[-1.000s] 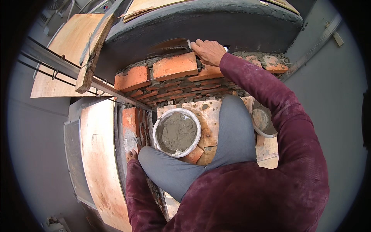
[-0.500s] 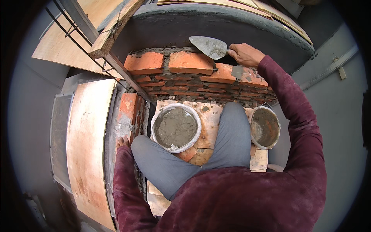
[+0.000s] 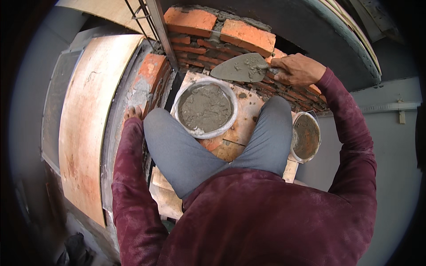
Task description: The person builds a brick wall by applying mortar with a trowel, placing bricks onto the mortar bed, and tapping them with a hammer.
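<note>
My right hand (image 3: 301,69) is closed round the handle of a pointing trowel (image 3: 242,68). A little mortar clings to its blade, which points left in front of the brick wall (image 3: 204,49). Below and left of the blade stands a round white tub (image 3: 233,116) of wet grey mortar (image 3: 205,107). My left hand (image 3: 132,113) rests on the low brick ledge (image 3: 150,73) at the left, its fingers stretched out and holding nothing. Two orange bricks, a left one (image 3: 191,20) and a right one (image 3: 248,35), lie on the wall's top course with mortar between them.
A mortar-stained bucket (image 3: 306,136) stands beyond my right knee. Wooden boards (image 3: 244,104) lie under the tub. Upright steel bars (image 3: 141,17) and a post (image 3: 162,33) rise at the wall's left corner. A plywood sheet (image 3: 95,124) leans at the left; a string crosses the bricks.
My right hand has brought the trowel down from above the wall top toward the tub. My left hand stays on the ledge. The whole view has shifted and turned.
</note>
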The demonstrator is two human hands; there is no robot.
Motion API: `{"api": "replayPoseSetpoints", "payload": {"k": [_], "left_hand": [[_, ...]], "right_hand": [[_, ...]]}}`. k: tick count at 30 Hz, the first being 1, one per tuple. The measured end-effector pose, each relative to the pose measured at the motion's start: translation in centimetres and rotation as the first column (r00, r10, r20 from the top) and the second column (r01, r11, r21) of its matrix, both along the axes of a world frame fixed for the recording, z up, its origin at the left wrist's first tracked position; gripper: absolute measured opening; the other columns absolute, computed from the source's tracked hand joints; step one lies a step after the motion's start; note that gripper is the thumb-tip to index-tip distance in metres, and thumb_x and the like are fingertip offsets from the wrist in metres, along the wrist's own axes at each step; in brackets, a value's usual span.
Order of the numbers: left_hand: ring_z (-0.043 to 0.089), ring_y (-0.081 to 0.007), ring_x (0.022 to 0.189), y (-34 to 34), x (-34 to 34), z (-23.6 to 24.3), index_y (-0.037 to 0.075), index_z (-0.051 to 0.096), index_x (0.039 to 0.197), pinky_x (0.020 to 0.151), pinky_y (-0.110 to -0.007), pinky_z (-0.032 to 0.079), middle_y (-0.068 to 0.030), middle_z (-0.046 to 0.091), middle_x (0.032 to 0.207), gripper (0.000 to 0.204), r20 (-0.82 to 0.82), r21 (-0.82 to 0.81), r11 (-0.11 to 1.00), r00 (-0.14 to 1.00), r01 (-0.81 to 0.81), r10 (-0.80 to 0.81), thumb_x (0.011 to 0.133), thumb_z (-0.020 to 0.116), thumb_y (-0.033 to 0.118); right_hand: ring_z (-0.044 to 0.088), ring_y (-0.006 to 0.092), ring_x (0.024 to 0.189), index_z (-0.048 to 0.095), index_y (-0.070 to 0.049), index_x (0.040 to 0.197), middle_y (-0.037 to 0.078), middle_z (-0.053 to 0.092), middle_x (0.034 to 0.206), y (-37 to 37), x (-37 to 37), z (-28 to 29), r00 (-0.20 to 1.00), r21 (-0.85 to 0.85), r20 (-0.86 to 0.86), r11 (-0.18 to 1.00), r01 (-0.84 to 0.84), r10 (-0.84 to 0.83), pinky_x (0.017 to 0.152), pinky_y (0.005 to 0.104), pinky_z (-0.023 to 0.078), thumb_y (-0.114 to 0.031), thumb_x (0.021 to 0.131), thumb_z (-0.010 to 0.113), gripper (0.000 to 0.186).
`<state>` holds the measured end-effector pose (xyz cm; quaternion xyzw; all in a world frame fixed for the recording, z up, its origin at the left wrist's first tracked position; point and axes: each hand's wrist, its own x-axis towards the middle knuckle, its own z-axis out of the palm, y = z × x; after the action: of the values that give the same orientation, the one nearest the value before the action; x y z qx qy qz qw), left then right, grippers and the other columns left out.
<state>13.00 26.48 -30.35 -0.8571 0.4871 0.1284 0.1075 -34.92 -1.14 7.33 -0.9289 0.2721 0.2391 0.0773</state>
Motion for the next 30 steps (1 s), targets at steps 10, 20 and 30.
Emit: {"api": "replayPoseSetpoints", "payload": {"k": [10,20,30], "left_hand": [[0.018,-0.0426,0.146,-0.2,-1.8,4.4,0.024,0.029,0.154,0.12,-0.046,0.024,-0.0105,0.02,0.161,0.084,-0.176,0.084,0.979,0.964,-0.185,0.197,0.083,0.074,0.022],[0.018,-0.0422,0.146,-0.3,-3.1,6.7,0.025,0.03,0.153,0.12,-0.046,0.024,-0.0097,0.019,0.162,0.083,-0.191,0.101,0.972,0.954,-0.214,0.23,0.082,0.074,0.03],[0.022,-0.0439,0.143,0.6,-1.5,3.3,0.027,0.027,0.154,0.118,-0.048,0.028,-0.0089,0.021,0.16,0.086,-0.149,0.115,0.979,0.972,-0.166,0.182,0.083,0.075,0.026]], "right_hand": [[0.07,0.0371,0.086,0.07,0.003,0.089,0.024,0.07,0.088,6.8,6.3,-16.0,0.986,0.027,-0.066,0.988,-0.149,0.151,0.077,0.0448,0.055,-0.021,0.087,0.06,0.026],[0.062,0.021,0.057,0.066,-0.001,0.109,0.013,0.066,0.079,6.3,5.1,-23.6,0.945,0.604,0.009,0.755,0.257,-0.328,0.054,0.0377,0.052,-0.034,0.096,0.059,0.037],[0.047,0.0052,0.044,0.06,-0.005,0.087,-0.004,0.048,0.056,1.6,-4.6,-14.4,0.813,0.864,0.056,0.436,0.251,-0.579,0.04,0.0231,0.039,-0.028,0.103,0.051,0.028]]}}
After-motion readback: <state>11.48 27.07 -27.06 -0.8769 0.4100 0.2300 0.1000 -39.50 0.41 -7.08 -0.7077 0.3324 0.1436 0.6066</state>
